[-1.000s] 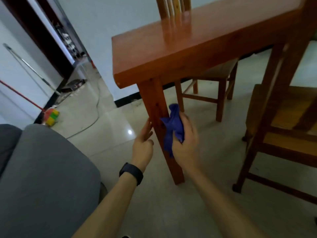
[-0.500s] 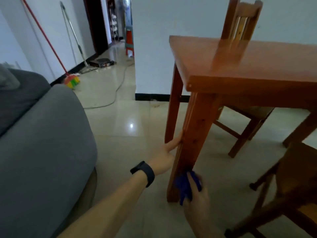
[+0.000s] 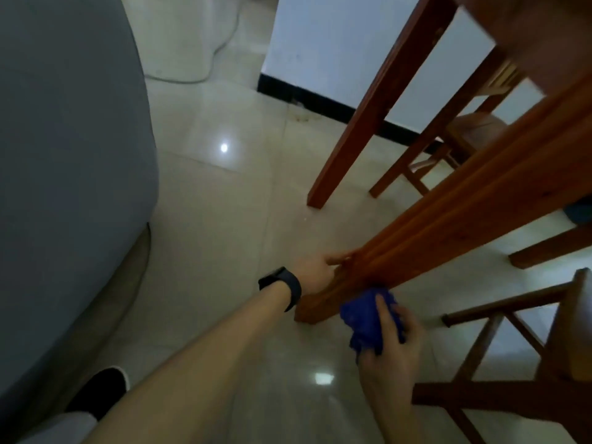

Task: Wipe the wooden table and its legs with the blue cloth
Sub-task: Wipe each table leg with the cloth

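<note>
Pale glossy floor tiles are spreading out beneath a grey sofa and the wooden table, whose near leg is slanting down across the view. The right hand is clutching the bunched blue cloth, fingers curled over it, and pressing it against the foot of that leg, just above the floor. Across the leg from this grip, the left hand is resting straight fingers on the wood and gripping nothing, probably to steady the leg against the rubbing. A chair is standing close beside the cloth hand, so working room on that side looks tight.
</note>
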Tool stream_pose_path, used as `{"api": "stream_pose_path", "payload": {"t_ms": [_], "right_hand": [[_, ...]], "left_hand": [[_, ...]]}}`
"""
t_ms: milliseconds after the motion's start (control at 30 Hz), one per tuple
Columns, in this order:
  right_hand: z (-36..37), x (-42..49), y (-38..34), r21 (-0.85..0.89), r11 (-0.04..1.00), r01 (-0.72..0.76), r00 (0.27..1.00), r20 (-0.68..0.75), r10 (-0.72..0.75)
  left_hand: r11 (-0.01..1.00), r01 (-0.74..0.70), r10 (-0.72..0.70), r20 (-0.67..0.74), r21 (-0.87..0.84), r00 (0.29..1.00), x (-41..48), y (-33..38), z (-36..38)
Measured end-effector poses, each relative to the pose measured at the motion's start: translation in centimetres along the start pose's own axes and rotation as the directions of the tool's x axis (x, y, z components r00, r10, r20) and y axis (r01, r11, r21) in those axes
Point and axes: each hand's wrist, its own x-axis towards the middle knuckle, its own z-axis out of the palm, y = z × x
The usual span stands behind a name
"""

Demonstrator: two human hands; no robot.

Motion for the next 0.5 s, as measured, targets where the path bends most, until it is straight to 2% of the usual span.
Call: {"api": "stream_pose_path", "payload": {"t_ms": [33, 67, 100, 167, 200, 267, 333, 367, 433, 467, 500], "right_hand": [[-0.3, 0.5, -1.6, -0.023, 0.994, 0.108, 0.984, -0.138, -0.110], [-0.5, 1.4, -2.9, -0.069, 0.973, 0.220, 0.937, -0.261, -0.230], [0.0, 2.3, -3.5, -0.137, 0.947, 0.292, 0.888, -0.328, -0.321], [1.9, 4.0, -3.5, -0.270, 0.887, 0.375, 0.842, -0.302, -0.447], [3.1, 4.1, -2.7, -0.344, 0.851, 0.398, 0.848, -0.216, -0.484], [6.2, 2.7, 0.3, -0.449, 0.766, 0.460, 0.875, 0.082, -0.477], [8.6, 0.7, 3.0, -0.435, 0.773, 0.462, 0.875, 0.365, -0.318], [8.8, 0.0, 3.8, -0.421, 0.801, 0.425, 0.880, 0.397, -0.259], [7.7, -0.5, 3.4, -0.383, 0.856, 0.348, 0.927, 0.280, -0.251], [6.8, -0.4, 2.8, -0.357, 0.860, 0.365, 0.931, 0.155, -0.331], [5.8, 0.0, 1.8, -0.337, 0.851, 0.402, 0.906, 0.012, -0.423]], "left_hand": [[1.000, 0.019, -0.019, 0.015, -0.007, 1.000, 0.3, -0.9, 0.0], [0.999, 0.036, -0.035, 0.032, -0.023, 0.999, 0.9, -2.1, 0.2], [0.997, 0.058, -0.056, 0.042, -0.044, 0.998, 1.3, -3.0, 0.3], [0.992, 0.091, -0.088, 0.040, -0.085, 0.995, 2.1, -4.4, 0.1], [0.987, 0.108, -0.104, 0.038, -0.115, 0.994, 2.3, -4.7, 0.0], [0.971, 0.107, -0.096, 0.062, -0.215, 0.993, 2.5, -5.1, -0.2], [0.953, 0.100, -0.071, 0.110, -0.286, 0.991, 2.2, -5.1, -0.5], [0.948, 0.108, -0.073, 0.127, -0.298, 0.989, 2.1, -5.2, -0.6], [0.944, 0.120, -0.079, 0.141, -0.308, 0.987, 2.1, -5.4, -1.1], [0.939, 0.125, -0.079, 0.154, -0.321, 0.985, 2.0, -5.3, -1.2], [0.935, 0.127, -0.076, 0.163, -0.332, 0.984, 1.9, -5.3, -1.3]]}}
